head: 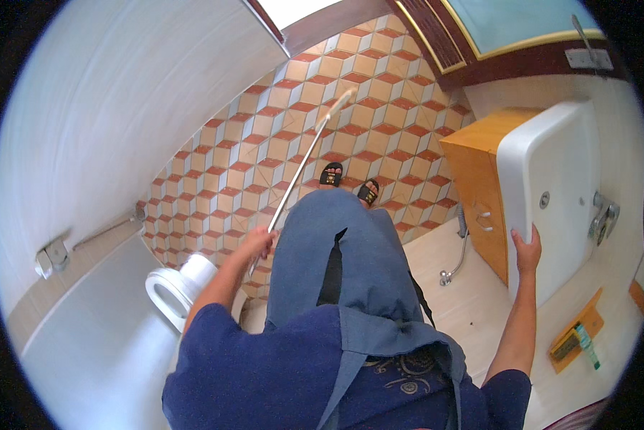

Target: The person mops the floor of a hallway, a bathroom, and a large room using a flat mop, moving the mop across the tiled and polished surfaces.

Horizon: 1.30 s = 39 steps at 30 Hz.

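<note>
My left hand (259, 242) is closed around the thin, pale pole (297, 179) of a long-handled floor tool. The pole slants away from me to a narrow beige bar-shaped head (335, 111) by the patterned tile floor (230, 161); the picture does not settle whether it is a mop or a floor wiper. At my right side, my right hand (527, 250) grips the near front rim of a white washbasin (550, 161), thumb laid along the edge. An orange wooden cabinet (475, 188) stands under that basin. My feet in black slides (331, 175) are on the tiles.
A metal faucet (604, 217) sits at the basin's wall side. A wooden wall shelf (577, 330) bears a green tube (588, 344). Below the cabinet, a hose meets a valve (445, 277). White ring-shaped fixture (166, 295) at left; framed door (520, 27) at upper right.
</note>
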### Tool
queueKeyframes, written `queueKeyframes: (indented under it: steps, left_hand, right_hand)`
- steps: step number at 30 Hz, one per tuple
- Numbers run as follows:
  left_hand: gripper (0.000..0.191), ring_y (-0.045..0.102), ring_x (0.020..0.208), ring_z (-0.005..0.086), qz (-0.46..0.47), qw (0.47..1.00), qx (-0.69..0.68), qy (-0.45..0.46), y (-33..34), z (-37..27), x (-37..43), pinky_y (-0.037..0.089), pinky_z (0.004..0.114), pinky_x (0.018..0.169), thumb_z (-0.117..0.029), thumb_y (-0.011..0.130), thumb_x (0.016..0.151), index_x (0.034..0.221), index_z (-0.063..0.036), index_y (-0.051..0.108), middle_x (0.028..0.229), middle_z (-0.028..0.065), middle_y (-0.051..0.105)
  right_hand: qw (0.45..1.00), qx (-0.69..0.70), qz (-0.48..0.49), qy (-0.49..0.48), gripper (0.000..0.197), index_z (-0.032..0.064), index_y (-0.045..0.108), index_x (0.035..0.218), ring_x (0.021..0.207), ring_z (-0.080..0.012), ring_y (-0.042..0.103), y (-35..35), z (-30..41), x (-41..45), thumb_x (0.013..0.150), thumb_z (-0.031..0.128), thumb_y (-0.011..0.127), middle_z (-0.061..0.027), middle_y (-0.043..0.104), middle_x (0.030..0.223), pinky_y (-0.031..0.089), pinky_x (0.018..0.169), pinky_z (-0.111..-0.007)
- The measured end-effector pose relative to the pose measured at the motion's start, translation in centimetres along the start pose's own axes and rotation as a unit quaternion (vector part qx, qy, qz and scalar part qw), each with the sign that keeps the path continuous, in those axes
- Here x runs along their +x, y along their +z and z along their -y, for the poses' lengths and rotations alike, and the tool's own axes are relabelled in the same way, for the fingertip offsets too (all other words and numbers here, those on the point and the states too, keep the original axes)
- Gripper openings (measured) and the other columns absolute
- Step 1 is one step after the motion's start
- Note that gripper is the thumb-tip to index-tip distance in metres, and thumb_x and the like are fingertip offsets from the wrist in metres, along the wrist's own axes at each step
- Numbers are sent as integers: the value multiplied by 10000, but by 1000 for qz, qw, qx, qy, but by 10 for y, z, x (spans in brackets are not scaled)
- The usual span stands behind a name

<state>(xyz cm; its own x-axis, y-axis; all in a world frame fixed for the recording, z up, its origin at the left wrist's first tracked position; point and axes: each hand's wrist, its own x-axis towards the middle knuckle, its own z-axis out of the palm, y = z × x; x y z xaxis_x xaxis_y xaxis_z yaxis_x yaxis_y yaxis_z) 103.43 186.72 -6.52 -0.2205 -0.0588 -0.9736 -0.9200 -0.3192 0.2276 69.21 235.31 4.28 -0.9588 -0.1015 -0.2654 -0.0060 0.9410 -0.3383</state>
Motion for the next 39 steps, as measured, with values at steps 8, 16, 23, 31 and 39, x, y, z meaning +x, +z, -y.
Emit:
queueKeyframes:
  steps: [8, 16, 23, 31, 39]
  left_hand:
    - [234, 279, 292, 99, -100, 924, -331, -166, 72, 134, -91, 242, 230, 272, -155, 447, 720, 514, -103, 347, 386, -14, 287]
    - [201, 285, 292, 130, -25, 926, -356, -124, 44, 304, 62, 213, 273, 256, -108, 390, 699, 506, -126, 337, 392, 7, 302]
    - [130, 334, 311, 127, 110, 788, -605, 22, 122, 64, 59, 293, 246, 298, -69, 435, 684, 560, -62, 396, 414, 11, 353]
    - [212, 264, 298, 69, 119, 758, -641, 8, 43, 85, 31, 236, 209, 274, -65, 466, 682, 552, -102, 303, 398, -25, 274]
    - [225, 270, 312, 77, -98, 751, -645, -103, -65, 286, 23, 220, 212, 277, -113, 454, 707, 524, -120, 323, 413, -36, 278]
  right_hand:
    - [997, 63, 28, 14, 454, -19, 448, 1003, 826, -204, 482, 2, -4, 1, 651, 226, 596, -126, 508, 921, 370, 737, -297]
    - [994, 92, 53, -25, 417, -28, 438, 1003, 822, -170, 474, 12, -5, 7, 677, 183, 588, -94, 506, 919, 364, 753, -267]
    - [999, 3, 29, -21, 469, -38, 442, 999, 826, -224, 483, 7, 13, -8, 660, 249, 591, -143, 507, 928, 365, 747, -296]
    - [996, -77, 17, 34, 473, -67, 413, 997, 872, -257, 466, 11, -5, 6, 652, 210, 579, -163, 491, 954, 351, 770, -320]
    - [986, -110, 126, 10, 479, -77, 389, 1035, 896, -238, 456, 76, 21, -56, 670, 176, 569, -154, 479, 988, 344, 789, -313]
